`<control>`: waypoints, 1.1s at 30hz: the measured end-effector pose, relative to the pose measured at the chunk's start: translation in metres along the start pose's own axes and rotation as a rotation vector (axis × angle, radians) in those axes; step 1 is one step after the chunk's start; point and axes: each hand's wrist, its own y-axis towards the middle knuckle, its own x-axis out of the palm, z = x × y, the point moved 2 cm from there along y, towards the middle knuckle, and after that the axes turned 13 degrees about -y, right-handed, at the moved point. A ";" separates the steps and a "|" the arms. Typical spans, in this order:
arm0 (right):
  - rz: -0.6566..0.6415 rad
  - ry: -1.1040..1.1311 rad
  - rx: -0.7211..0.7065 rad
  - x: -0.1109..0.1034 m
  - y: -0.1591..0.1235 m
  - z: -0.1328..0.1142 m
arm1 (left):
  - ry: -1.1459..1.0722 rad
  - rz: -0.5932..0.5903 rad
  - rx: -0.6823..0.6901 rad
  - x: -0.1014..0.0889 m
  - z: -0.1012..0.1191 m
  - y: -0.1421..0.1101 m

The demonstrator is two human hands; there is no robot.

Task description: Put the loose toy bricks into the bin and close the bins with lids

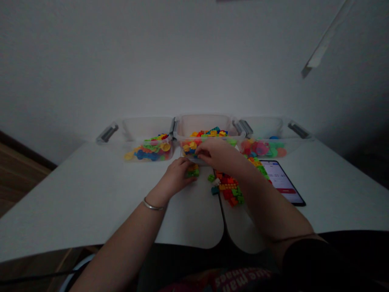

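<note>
Green and yellow plastic: one small block of toy bricks (193, 172), on or just above the white table (91, 198), in front of the middle tub (206, 117). Visible end points right, toward the loose pile (229, 187); left end hidden by fingers, so the long axis cannot be told.

Left hand (178, 173): reaches forward and right, palm inward, fingers bent and closed about the block, thumb on the near side; silver bracelet (153, 206) at the wrist.

Right hand (219, 154): extends forward and left, wrist bent, at the front of the middle tub; fingers curled nearly together, contents, if any, not discernible.

Surroundings: left tub (147, 119) and right tub (263, 119), clear, holding coloured pieces; phone (285, 184), lit, right of the pile. Right forearm crosses over the pile, hiding part of it.
</note>
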 end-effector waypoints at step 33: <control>-0.339 -0.281 -0.031 0.051 0.004 0.004 | 0.006 -0.029 0.110 0.011 0.006 0.002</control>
